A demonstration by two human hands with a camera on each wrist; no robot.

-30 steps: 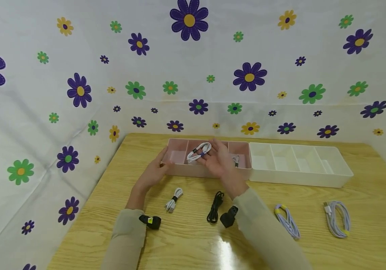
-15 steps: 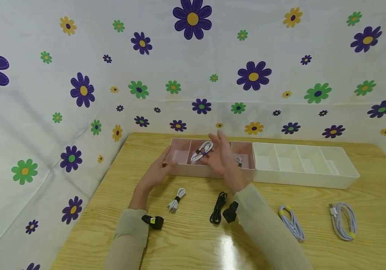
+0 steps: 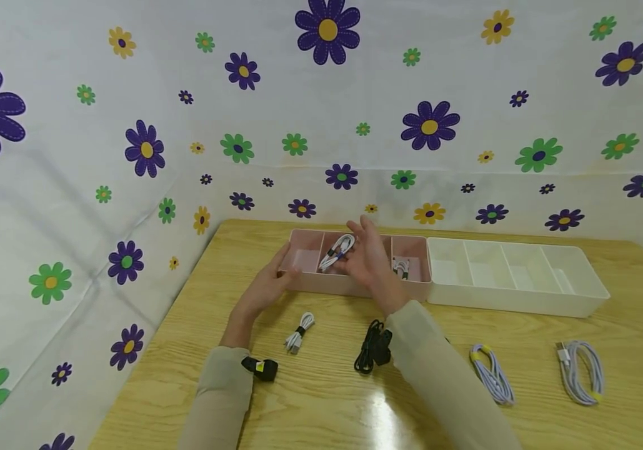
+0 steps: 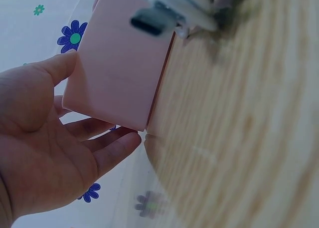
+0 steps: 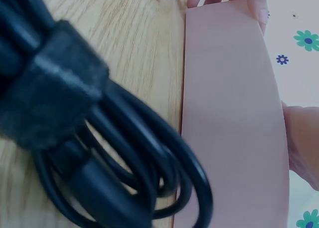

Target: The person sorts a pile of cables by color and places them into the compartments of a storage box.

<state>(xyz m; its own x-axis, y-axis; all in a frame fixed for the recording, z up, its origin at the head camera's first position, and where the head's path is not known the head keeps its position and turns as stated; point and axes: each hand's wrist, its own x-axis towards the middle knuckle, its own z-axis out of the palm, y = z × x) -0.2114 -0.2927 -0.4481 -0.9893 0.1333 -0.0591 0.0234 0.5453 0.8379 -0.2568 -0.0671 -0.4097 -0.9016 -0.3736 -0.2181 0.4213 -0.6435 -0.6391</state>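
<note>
A pink divided box (image 3: pixel 327 284) stands near the back edge of the table. My left hand (image 3: pixel 267 287) grips its left end; the left wrist view shows the thumb at the rim and the fingers around the end wall (image 4: pixel 109 63). Over a middle compartment, my right hand (image 3: pixel 368 259) holds a coiled white cable (image 3: pixel 330 257) with black and blue ties, tilted at rim height, with other fingers raised. Another white cable (image 3: pixel 402 269) lies in the right compartment. Most of the right hand is hidden behind the box wall in the right wrist view.
A white divided box (image 3: pixel 518 294) adjoins the pink one. In front lie a white cable (image 3: pixel 300 333), a black cable (image 3: pixel 365 350) beside the right wrist camera (image 3: pixel 382 347), and two pale cables (image 3: pixel 492 378) (image 3: pixel 580 373) at right. A flowered cloth (image 3: pixel 276 81) hangs behind.
The head view has shifted, so everything sits further right. The white cable has tipped slightly left within the compartment, and the right hand's upper fingers have lifted. The left hand stays at the box end.
</note>
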